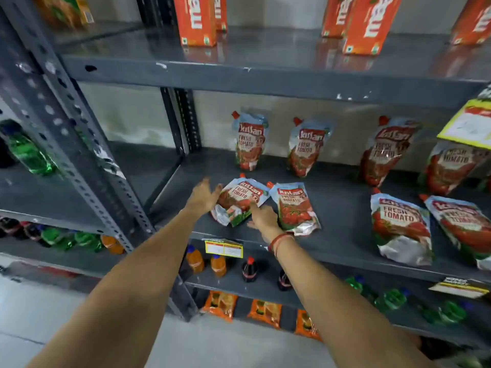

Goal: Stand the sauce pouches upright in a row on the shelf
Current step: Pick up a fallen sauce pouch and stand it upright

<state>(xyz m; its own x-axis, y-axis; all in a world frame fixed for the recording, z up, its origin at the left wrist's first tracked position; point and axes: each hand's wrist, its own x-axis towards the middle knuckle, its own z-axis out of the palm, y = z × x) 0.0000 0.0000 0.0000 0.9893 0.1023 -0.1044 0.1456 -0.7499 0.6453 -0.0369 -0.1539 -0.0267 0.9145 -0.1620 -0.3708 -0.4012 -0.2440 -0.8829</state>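
On the grey shelf (342, 205), both hands are spread open around a flat-lying sauce pouch (240, 199): the left hand (203, 195) touches its left edge, the right hand (263, 219) its lower right edge, neither gripping.

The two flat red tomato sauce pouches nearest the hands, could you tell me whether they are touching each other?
Touching. The head view shows the left flat pouch meeting the right flat pouch at their top corners, with no shelf visible between them.

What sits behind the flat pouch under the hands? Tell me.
Behind the flat pouch stands an upright pouch near the back wall, bare shelf between them. The left hand and right hand cover the pouch's near edges.
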